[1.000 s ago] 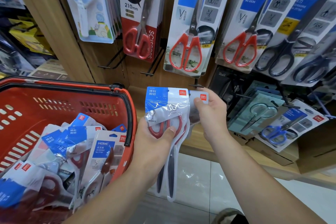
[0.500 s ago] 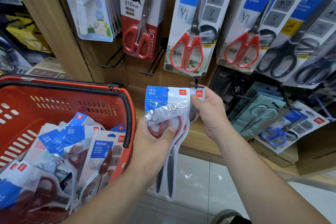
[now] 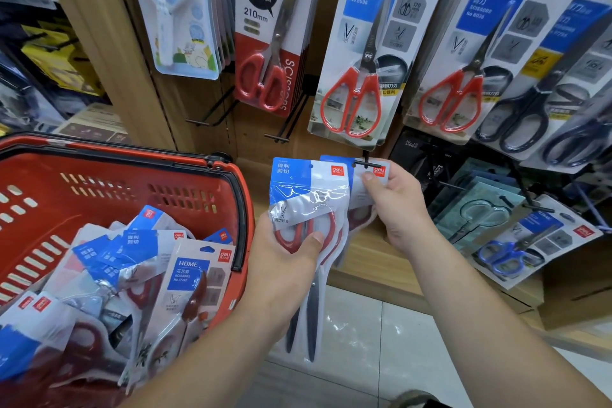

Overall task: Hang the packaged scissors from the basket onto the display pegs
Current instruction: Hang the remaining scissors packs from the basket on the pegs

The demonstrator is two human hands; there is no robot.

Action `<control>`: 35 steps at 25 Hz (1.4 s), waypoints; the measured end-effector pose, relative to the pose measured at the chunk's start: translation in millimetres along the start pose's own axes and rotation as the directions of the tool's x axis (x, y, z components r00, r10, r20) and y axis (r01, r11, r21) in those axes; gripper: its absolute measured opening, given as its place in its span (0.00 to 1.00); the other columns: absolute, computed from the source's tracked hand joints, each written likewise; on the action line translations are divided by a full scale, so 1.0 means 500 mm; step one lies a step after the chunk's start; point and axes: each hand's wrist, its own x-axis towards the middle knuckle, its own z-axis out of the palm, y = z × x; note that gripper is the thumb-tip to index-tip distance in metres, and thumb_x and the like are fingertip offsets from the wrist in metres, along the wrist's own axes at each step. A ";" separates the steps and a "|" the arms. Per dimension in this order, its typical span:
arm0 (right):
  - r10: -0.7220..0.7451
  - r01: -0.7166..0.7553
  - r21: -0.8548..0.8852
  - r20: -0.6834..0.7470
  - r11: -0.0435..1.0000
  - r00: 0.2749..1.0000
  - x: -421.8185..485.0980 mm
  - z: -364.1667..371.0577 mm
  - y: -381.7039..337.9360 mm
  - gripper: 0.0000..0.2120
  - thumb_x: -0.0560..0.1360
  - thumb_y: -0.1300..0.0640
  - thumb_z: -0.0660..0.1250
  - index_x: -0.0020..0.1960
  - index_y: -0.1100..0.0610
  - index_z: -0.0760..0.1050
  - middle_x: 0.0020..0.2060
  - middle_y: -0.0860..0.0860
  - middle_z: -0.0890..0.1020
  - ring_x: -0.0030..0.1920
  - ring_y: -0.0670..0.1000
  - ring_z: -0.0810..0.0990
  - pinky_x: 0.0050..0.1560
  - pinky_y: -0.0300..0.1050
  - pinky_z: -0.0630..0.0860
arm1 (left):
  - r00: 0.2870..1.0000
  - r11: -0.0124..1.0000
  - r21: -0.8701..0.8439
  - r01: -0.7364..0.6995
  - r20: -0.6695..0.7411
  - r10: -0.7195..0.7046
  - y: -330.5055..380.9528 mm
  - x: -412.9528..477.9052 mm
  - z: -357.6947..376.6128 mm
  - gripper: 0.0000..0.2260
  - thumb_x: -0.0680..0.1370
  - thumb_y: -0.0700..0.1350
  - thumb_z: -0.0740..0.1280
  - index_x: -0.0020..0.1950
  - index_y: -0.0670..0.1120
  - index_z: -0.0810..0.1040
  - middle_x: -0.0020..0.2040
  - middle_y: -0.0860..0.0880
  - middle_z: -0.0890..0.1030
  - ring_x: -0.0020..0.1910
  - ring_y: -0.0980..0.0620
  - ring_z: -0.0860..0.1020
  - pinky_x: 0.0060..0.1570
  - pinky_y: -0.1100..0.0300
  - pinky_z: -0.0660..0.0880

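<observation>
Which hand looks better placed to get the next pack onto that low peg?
Right. The right hand pinches the top of a pack right at the peg; the left hand is lower, gripping the other packs.

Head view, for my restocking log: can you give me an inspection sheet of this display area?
Surface: wooden shelf ledge below the pegs, tiled floor underneath.
Job's things: red basket holds many scissor packs; front pack and rear pack are out; the rear pack's top meets the peg tip.
Clutter: loose packs lying on the lower right shelf.
Hands: left hand grips the front pack at the handles; right hand pinches the rear pack's top.
Cables: nothing seen.
Surroundings: hanging scissor cards above.
</observation>
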 end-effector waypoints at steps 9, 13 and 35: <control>0.089 -0.074 0.137 -0.105 0.988 0.990 0.027 0.004 0.017 0.05 0.82 0.62 0.70 0.54 0.55 0.82 0.46 0.53 0.89 0.44 0.51 0.88 0.46 0.50 0.84 | 1.000 1.000 0.005 0.018 -0.010 -0.018 -0.023 0.017 0.007 0.19 0.77 0.44 0.78 0.65 0.57 0.78 0.54 0.58 0.86 0.53 0.60 0.85 0.56 0.55 0.83; 0.149 -0.131 0.119 -0.163 0.984 0.975 0.014 0.004 0.047 0.04 0.81 0.60 0.70 0.51 0.53 0.83 0.47 0.53 0.88 0.50 0.56 0.88 0.55 0.59 0.85 | 1.000 1.000 0.002 0.012 0.001 -0.012 -0.023 0.016 0.009 0.19 0.77 0.45 0.78 0.64 0.59 0.77 0.54 0.60 0.85 0.51 0.64 0.84 0.50 0.65 0.82; 0.148 -0.104 0.215 -0.202 0.971 0.968 0.006 0.014 0.023 0.06 0.80 0.66 0.67 0.48 0.58 0.79 0.45 0.56 0.85 0.44 0.55 0.84 0.38 0.45 0.81 | 1.000 0.997 -0.072 0.025 -0.001 -0.026 -0.014 0.014 0.003 0.22 0.77 0.45 0.79 0.67 0.57 0.76 0.56 0.59 0.85 0.54 0.60 0.85 0.56 0.57 0.83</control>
